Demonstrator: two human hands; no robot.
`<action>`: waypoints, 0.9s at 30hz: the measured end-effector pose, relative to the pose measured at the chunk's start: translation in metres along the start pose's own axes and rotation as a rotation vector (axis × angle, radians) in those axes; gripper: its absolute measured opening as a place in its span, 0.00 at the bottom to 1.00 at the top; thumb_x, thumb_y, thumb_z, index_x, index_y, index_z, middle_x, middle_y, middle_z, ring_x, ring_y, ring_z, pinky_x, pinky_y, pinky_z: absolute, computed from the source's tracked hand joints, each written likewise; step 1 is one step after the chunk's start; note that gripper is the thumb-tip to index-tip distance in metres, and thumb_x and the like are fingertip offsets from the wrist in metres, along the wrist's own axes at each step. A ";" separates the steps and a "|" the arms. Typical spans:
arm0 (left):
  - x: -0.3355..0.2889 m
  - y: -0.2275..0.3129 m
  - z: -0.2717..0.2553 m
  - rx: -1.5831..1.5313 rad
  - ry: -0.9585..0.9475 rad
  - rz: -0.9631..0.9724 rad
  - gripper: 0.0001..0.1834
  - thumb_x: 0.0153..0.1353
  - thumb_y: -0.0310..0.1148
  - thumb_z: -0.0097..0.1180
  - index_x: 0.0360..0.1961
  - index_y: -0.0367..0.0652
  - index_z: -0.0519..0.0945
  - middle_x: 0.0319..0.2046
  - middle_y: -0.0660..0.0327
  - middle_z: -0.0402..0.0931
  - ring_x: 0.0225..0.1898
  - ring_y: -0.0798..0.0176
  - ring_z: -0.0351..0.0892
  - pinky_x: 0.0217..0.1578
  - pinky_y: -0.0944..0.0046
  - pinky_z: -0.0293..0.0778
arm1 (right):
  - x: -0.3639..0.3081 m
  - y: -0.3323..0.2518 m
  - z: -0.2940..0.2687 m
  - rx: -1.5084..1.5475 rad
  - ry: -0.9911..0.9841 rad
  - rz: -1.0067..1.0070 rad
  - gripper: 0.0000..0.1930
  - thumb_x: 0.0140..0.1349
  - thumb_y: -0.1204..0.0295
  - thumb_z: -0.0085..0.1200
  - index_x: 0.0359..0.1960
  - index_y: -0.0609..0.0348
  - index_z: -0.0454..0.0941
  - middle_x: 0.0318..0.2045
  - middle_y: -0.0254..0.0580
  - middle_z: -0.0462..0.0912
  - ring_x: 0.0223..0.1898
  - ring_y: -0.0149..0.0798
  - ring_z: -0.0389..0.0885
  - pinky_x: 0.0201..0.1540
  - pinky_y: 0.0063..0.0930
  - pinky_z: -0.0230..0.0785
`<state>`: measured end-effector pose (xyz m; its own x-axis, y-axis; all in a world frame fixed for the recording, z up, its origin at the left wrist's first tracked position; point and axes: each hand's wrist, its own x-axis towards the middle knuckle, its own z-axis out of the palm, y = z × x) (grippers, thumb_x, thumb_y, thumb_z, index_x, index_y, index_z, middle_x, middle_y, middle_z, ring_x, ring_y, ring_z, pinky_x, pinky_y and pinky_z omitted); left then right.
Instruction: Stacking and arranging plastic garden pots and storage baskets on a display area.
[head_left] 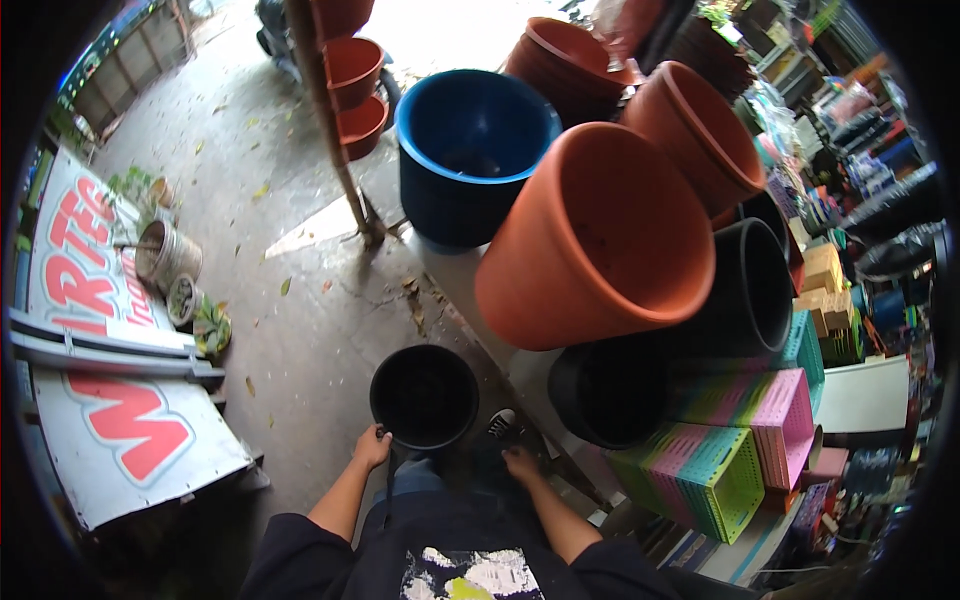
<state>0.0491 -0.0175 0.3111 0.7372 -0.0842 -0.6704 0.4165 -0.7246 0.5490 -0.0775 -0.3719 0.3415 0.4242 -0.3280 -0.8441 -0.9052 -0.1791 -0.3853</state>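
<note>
A round black plant pot point(424, 398) is in front of my legs, its mouth facing up. My left hand point(373, 446) is closed at its near left rim, and a dark strap hangs below that hand. To the right of the pot, my right hand point(520, 465) is apart from it, close to a dark shoe point(502, 422). Its fingers look curled in; what they hold, if anything, does not show.
Right of me stand a large orange pot point(500, 290), a blue pot point(425, 195), black pots point(565, 390) and stacked plastic baskets point(650, 462). A wooden post point(335, 130) rises ahead. Potted plants point(170, 255) and a printed banner point(75, 420) line the left.
</note>
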 end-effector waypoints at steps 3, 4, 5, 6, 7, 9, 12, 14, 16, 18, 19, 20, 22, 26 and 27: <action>-0.002 -0.010 0.005 -0.045 0.038 -0.068 0.29 0.62 0.41 0.58 0.61 0.36 0.70 0.53 0.43 0.77 0.58 0.45 0.76 0.59 0.52 0.70 | 0.029 -0.001 0.021 -0.255 0.043 0.000 0.27 0.62 0.55 0.56 0.58 0.61 0.73 0.56 0.56 0.77 0.61 0.55 0.74 0.62 0.44 0.65; -0.002 -0.012 0.006 -0.064 0.061 -0.080 0.31 0.61 0.39 0.60 0.63 0.36 0.68 0.54 0.41 0.76 0.58 0.43 0.75 0.59 0.52 0.69 | 0.039 -0.006 0.030 -0.289 0.040 0.035 0.28 0.62 0.55 0.57 0.59 0.61 0.72 0.57 0.57 0.77 0.61 0.56 0.73 0.63 0.44 0.65; 0.000 -0.016 0.007 -0.069 0.068 -0.116 0.31 0.61 0.39 0.60 0.63 0.36 0.68 0.54 0.41 0.76 0.58 0.43 0.75 0.59 0.52 0.69 | 0.050 -0.014 0.039 -0.310 0.010 0.040 0.28 0.62 0.55 0.57 0.59 0.61 0.72 0.57 0.57 0.77 0.61 0.56 0.73 0.63 0.44 0.65; 0.001 -0.020 0.010 -0.103 0.087 -0.121 0.32 0.61 0.37 0.60 0.64 0.36 0.66 0.55 0.40 0.75 0.57 0.43 0.76 0.58 0.53 0.70 | 0.062 -0.021 0.046 -0.291 0.001 0.000 0.29 0.62 0.57 0.57 0.60 0.61 0.71 0.57 0.58 0.77 0.61 0.55 0.73 0.63 0.43 0.64; 0.006 -0.023 0.011 -0.136 0.107 -0.121 0.33 0.61 0.36 0.61 0.64 0.37 0.65 0.56 0.39 0.73 0.56 0.44 0.77 0.58 0.53 0.71 | 0.072 -0.023 0.054 -0.268 -0.005 -0.040 0.30 0.62 0.58 0.57 0.62 0.62 0.70 0.57 0.58 0.76 0.62 0.54 0.73 0.64 0.43 0.64; 0.027 0.016 0.024 -0.202 0.078 -0.087 0.34 0.60 0.34 0.61 0.65 0.37 0.63 0.57 0.40 0.72 0.54 0.46 0.78 0.56 0.54 0.72 | 0.139 0.015 0.044 -0.158 0.158 -0.167 0.29 0.62 0.60 0.58 0.62 0.64 0.69 0.55 0.58 0.78 0.61 0.53 0.74 0.63 0.43 0.64; 0.032 -0.006 0.021 -0.234 0.114 -0.170 0.35 0.60 0.31 0.61 0.67 0.38 0.62 0.56 0.43 0.72 0.49 0.51 0.81 0.53 0.56 0.74 | 0.152 -0.010 0.082 -0.249 0.204 -0.123 0.29 0.62 0.63 0.58 0.61 0.66 0.68 0.55 0.57 0.78 0.59 0.52 0.75 0.62 0.41 0.66; 0.040 -0.012 0.026 -0.244 0.131 -0.184 0.35 0.60 0.30 0.61 0.67 0.38 0.61 0.55 0.45 0.72 0.45 0.54 0.83 0.51 0.57 0.75 | 0.171 -0.018 0.083 -0.069 0.098 -0.089 0.30 0.59 0.63 0.60 0.60 0.67 0.68 0.56 0.62 0.76 0.60 0.58 0.74 0.62 0.43 0.65; 0.043 -0.034 0.027 -0.259 0.194 -0.193 0.34 0.60 0.29 0.62 0.66 0.40 0.63 0.51 0.48 0.73 0.41 0.57 0.83 0.48 0.58 0.76 | 0.155 -0.037 0.098 -0.111 0.103 -0.023 0.30 0.58 0.64 0.61 0.59 0.68 0.68 0.56 0.61 0.76 0.60 0.57 0.74 0.62 0.43 0.65; 0.050 -0.038 0.034 -0.258 0.180 -0.197 0.33 0.60 0.29 0.62 0.66 0.40 0.64 0.51 0.49 0.73 0.40 0.57 0.83 0.48 0.58 0.76 | 0.151 -0.042 0.098 -0.148 0.154 0.033 0.30 0.58 0.65 0.61 0.59 0.68 0.68 0.56 0.61 0.75 0.60 0.57 0.74 0.62 0.43 0.65; 0.057 -0.032 0.039 -0.267 0.155 -0.178 0.32 0.60 0.29 0.62 0.65 0.41 0.65 0.51 0.50 0.73 0.39 0.58 0.83 0.47 0.58 0.76 | 0.163 -0.032 0.087 -0.145 0.211 0.022 0.31 0.57 0.66 0.62 0.60 0.69 0.67 0.58 0.60 0.74 0.60 0.56 0.74 0.62 0.43 0.65; 0.060 -0.033 0.041 -0.272 0.155 -0.178 0.32 0.60 0.29 0.62 0.65 0.41 0.65 0.51 0.50 0.73 0.39 0.58 0.83 0.47 0.58 0.76 | 0.167 -0.030 0.084 -0.142 0.251 0.011 0.32 0.56 0.67 0.64 0.60 0.70 0.66 0.59 0.60 0.73 0.60 0.55 0.74 0.62 0.43 0.65; 0.063 -0.040 0.043 -0.357 0.142 -0.200 0.32 0.59 0.28 0.62 0.64 0.42 0.66 0.50 0.51 0.73 0.40 0.58 0.81 0.48 0.58 0.75 | 0.168 -0.028 0.088 -0.122 0.234 0.056 0.37 0.57 0.66 0.64 0.65 0.68 0.59 0.63 0.60 0.68 0.64 0.54 0.69 0.65 0.41 0.62; 0.045 -0.054 0.038 -0.258 0.217 -0.259 0.32 0.58 0.28 0.63 0.64 0.42 0.67 0.50 0.51 0.73 0.41 0.57 0.80 0.48 0.58 0.75 | 0.107 -0.093 0.093 0.003 0.051 0.175 0.47 0.57 0.66 0.64 0.71 0.68 0.45 0.70 0.61 0.56 0.70 0.54 0.59 0.70 0.39 0.54; 0.049 -0.042 0.041 -0.257 0.210 -0.245 0.32 0.57 0.28 0.64 0.63 0.42 0.67 0.50 0.51 0.73 0.41 0.57 0.79 0.48 0.58 0.75 | 0.110 -0.091 0.084 0.011 0.072 0.173 0.47 0.57 0.66 0.64 0.71 0.68 0.45 0.70 0.61 0.56 0.70 0.54 0.59 0.70 0.39 0.54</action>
<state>0.0461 -0.0193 0.2342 0.6814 0.2301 -0.6948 0.6926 -0.5096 0.5105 0.0498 -0.3134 0.2521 0.2628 -0.4182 -0.8695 -0.9648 -0.1041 -0.2416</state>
